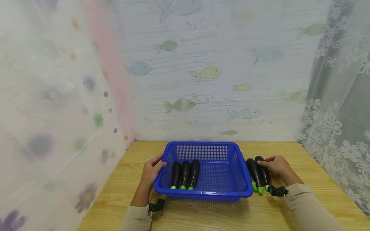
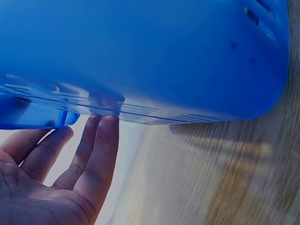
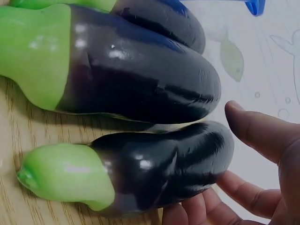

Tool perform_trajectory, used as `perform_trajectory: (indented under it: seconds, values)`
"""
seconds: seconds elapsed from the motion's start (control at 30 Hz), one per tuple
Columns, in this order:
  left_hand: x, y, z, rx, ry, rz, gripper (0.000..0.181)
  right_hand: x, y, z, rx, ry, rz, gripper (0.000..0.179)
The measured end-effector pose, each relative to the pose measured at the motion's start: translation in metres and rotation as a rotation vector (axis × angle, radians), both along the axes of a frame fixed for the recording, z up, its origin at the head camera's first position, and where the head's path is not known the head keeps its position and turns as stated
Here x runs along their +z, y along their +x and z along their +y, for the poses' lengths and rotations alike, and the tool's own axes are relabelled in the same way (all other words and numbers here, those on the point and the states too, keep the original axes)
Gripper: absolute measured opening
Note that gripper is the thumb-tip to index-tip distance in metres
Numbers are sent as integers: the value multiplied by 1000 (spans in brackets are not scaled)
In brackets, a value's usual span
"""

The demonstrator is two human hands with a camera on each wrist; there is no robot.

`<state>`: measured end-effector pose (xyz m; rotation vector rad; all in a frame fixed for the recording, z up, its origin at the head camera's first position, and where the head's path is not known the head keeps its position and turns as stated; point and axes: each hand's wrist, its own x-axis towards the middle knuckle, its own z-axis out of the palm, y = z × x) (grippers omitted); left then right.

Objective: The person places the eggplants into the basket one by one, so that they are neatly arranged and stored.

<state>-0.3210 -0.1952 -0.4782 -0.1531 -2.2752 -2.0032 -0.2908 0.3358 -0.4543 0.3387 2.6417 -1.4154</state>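
A blue perforated plastic basket (image 1: 202,193) sits on the table, three dark eggplants (image 1: 185,173) with green stem ends lying side by side at its left. My left hand (image 1: 150,171) is at the basket's left side; in the left wrist view its fairly straight fingers (image 2: 104,150) touch the outer wall. Right of the basket more eggplants (image 1: 254,170) lie close together. My right hand (image 1: 276,166) is at the rightmost eggplant (image 3: 159,168), fingers along its outer side and partly hidden behind it. The thumb (image 3: 255,131) stands spread near its rounded end.
The wooden table (image 1: 138,154) meets a fish-patterned sheet (image 1: 214,96) at the back. A flowered sheet (image 1: 57,128) hangs at the left, a lace curtain (image 1: 341,134) at the right. Both wrists wear small black cameras.
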Motion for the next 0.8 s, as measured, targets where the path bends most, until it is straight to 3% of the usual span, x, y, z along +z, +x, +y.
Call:
perform_trajectory:
  seconds: [0.8]
  values:
    - [0,1,0,-5,6,3,52,-9,-1,5,-16,4,2,86]
